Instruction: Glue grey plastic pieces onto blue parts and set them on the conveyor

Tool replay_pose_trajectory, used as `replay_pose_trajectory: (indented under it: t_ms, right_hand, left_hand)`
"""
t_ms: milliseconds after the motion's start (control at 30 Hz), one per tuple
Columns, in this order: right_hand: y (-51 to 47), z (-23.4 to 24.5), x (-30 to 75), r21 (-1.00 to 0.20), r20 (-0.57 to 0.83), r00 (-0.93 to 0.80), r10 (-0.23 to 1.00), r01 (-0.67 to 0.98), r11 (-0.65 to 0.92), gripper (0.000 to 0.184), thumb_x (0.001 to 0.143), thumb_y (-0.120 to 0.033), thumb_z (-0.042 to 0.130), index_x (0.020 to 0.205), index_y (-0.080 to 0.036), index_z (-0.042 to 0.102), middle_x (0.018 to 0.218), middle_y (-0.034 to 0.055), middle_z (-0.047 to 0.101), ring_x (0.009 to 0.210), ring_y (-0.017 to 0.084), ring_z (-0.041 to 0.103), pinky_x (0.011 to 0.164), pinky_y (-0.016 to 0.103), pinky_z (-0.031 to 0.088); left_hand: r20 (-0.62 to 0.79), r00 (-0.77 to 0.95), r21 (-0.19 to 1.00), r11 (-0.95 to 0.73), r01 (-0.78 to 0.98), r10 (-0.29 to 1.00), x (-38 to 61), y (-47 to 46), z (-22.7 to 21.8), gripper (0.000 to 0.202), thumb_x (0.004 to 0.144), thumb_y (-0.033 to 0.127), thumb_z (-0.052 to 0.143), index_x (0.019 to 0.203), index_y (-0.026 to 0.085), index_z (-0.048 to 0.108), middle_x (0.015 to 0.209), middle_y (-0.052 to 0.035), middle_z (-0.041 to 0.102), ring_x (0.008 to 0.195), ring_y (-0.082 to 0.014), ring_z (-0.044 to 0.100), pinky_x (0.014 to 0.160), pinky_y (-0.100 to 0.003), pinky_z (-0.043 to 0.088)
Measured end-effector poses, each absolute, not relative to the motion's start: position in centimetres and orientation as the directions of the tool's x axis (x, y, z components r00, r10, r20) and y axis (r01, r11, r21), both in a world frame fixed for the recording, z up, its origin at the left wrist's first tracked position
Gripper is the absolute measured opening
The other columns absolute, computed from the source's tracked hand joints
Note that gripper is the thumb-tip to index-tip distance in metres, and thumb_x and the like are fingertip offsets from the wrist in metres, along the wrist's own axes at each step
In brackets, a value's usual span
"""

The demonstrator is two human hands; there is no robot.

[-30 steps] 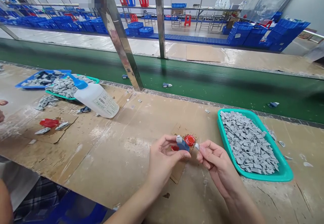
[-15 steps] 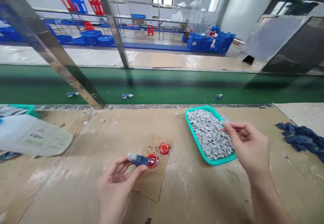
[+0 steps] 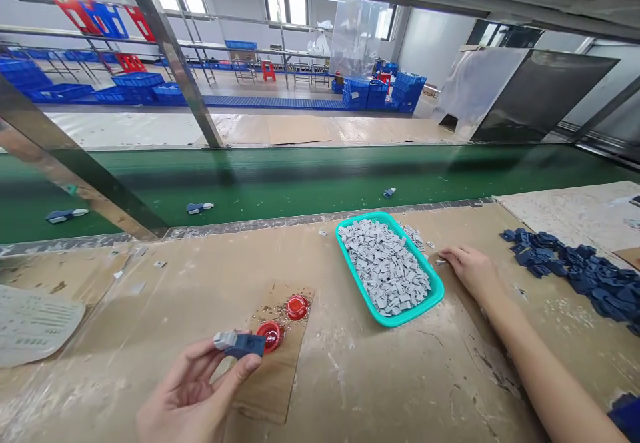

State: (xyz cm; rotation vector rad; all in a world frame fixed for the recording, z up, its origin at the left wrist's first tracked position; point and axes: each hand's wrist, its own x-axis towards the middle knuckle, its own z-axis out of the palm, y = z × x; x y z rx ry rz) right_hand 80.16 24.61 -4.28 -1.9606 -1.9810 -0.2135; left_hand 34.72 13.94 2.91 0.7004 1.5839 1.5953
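My left hand (image 3: 197, 386) is closed around a dark blue plastic part with a grey tip (image 3: 249, 345), held between thumb and fingers above the table. Just beyond it, two small red dishes stand on a brown board: the nearer red dish (image 3: 271, 336) holds something shiny, and the farther red dish (image 3: 297, 307) is ringed by crumbs. My right hand (image 3: 475, 276) rests low on the table, right of the turquoise basket (image 3: 436, 289). Its fingertips are together at a small grey plastic piece (image 3: 440, 262). Many similar grey pieces (image 3: 385, 266) fill the basket.
A heap of dark blue parts (image 3: 575, 266) lies at the right. Several blue-and-grey parts, one blue-and-grey part (image 3: 200, 208) among them, lie on the green conveyor belt (image 3: 300, 176). A slanted metal post (image 3: 115, 203) stands at the left, near a printed plastic container (image 3: 37, 326).
My right hand has moved from the basket's edge down to the tabletop beside it. My left hand still holds the blue part. The view has swung to the right.
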Motion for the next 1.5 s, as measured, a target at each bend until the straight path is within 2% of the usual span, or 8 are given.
replay_pose_trajectory:
  t_ms: [133,300,467,633,967,1167,1400,1500]
  right_hand:
    - [23.4,-3.1,80.8,-0.22,0.354,0.033,0.935,0.974,0.049,0.036,0.091,-0.044,0.042,0.097,-0.025,0.072,0.084,0.0067,0.071,0.067,0.02,0.063,0.06,0.029,0.043]
    - [21.5,1.5,80.1,-0.424,0.443,0.277,0.853,0.903,-0.073,0.037,0.087,-0.05,0.051,0.101,-0.021,0.07,0.079,0.0065,0.071,0.06,0.019,0.061,0.058,0.03,0.046]
    - [21.5,5.1,75.4,-0.455,0.343,0.074,0.937,0.885,0.097,0.032,0.082,-0.05,0.059,0.097,-0.025,0.071,0.09,0.0066,0.07,0.074,0.022,0.063,0.061,0.031,0.047]
    - [24.1,5.4,70.7,-0.451,0.179,-0.145,0.973,0.867,0.212,0.024,0.083,-0.046,0.061,0.095,-0.028,0.072,0.092,0.0059,0.07,0.091,0.026,0.059,0.069,0.036,0.046]
    - [27.3,3.7,69.0,-0.341,0.139,-0.245,0.96,0.898,0.279,0.014,0.084,-0.028,0.055,0.076,-0.024,0.066,0.086,0.0074,0.064,0.089,0.027,0.055,0.075,0.038,0.043]
    - [26.3,4.0,68.4,-0.358,0.191,-0.112,0.975,0.917,0.175,0.015,0.089,-0.03,0.045,0.08,-0.023,0.056,0.083,0.0053,0.066,0.079,0.025,0.058,0.064,0.033,0.04]
    - [26.8,4.2,68.9,-0.408,-0.008,-0.056,0.998,0.912,0.047,0.022,0.084,-0.043,0.056,0.082,-0.026,0.07,0.087,0.0035,0.071,0.08,0.025,0.061,0.064,0.033,0.043]
    - [26.6,3.6,68.8,-0.327,0.014,-0.1,0.995,0.94,0.099,0.02,0.083,-0.04,0.057,0.088,-0.027,0.072,0.093,0.0051,0.07,0.087,0.027,0.06,0.069,0.036,0.045]
  left_hand:
    - [-0.135,-0.554,0.989,0.074,-0.131,0.822,34.7,14.0,3.0,0.039,0.049,0.02,0.087,0.08,0.02,0.063,0.084,0.0013,0.072,0.084,-0.013,0.067,0.075,-0.013,0.056]
    - [-0.134,-0.558,0.987,0.063,-0.145,0.819,34.7,14.0,3.1,0.038,0.051,0.021,0.086,0.081,0.02,0.063,0.086,0.002,0.072,0.085,-0.0114,0.066,0.079,-0.012,0.054]
    - [-0.149,-0.544,0.986,0.083,-0.144,0.826,34.5,13.8,3.5,0.036,0.054,0.021,0.085,0.082,0.02,0.063,0.088,0.0009,0.071,0.09,-0.0134,0.066,0.082,-0.014,0.054]
    - [-0.136,-0.559,0.986,0.059,-0.154,0.818,33.9,13.1,3.6,0.037,0.052,0.022,0.086,0.081,0.02,0.063,0.087,0.0008,0.072,0.088,-0.0148,0.067,0.078,-0.015,0.056]
    - [-0.135,-0.553,0.979,0.026,-0.2,0.822,32.6,12.3,3.5,0.036,0.054,0.022,0.086,0.082,0.019,0.063,0.084,-0.0004,0.073,0.084,-0.0134,0.068,0.077,-0.015,0.056]
    - [-0.094,-0.525,0.98,-0.014,-0.198,0.846,32.1,12.1,3.1,0.034,0.054,0.018,0.085,0.08,0.018,0.063,0.083,-0.002,0.073,0.083,-0.0152,0.069,0.074,-0.018,0.057]
    - [-0.117,-0.547,0.976,-0.006,-0.218,0.829,31.4,11.9,2.8,0.036,0.054,0.018,0.086,0.081,0.018,0.063,0.083,-0.0027,0.073,0.083,-0.0158,0.069,0.073,-0.018,0.058]
    - [-0.13,-0.552,0.974,0.002,-0.226,0.824,31.3,11.6,2.7,0.036,0.053,0.019,0.086,0.081,0.017,0.063,0.083,-0.0033,0.073,0.083,-0.0166,0.069,0.073,-0.02,0.058]
